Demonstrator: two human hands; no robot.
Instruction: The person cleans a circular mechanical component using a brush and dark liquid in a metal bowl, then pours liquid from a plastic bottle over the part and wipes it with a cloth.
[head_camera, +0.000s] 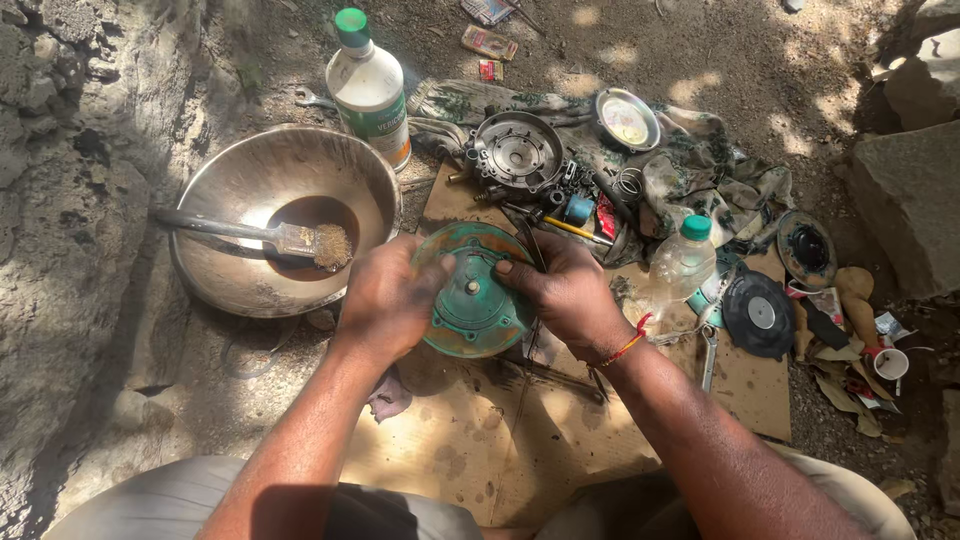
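Observation:
My left hand (385, 300) and my right hand (562, 290) both grip a round, green-painted metal cover (472, 300) with a small stud at its middle, held tilted above a sheet of brown cardboard (500, 440). The left hand holds its left rim, the right hand its upper right rim. A red thread circles my right wrist. My knees in grey trousers frame the bottom of the view.
A steel bowl (230, 190) with dark liquid and a paintbrush (300, 238) sits left. Behind stand a white bottle with a green cap (370, 85), a round metal housing (518, 150), a small dish (627, 120), a clear bottle (683, 262), a black disc (758, 313), rags and rocks.

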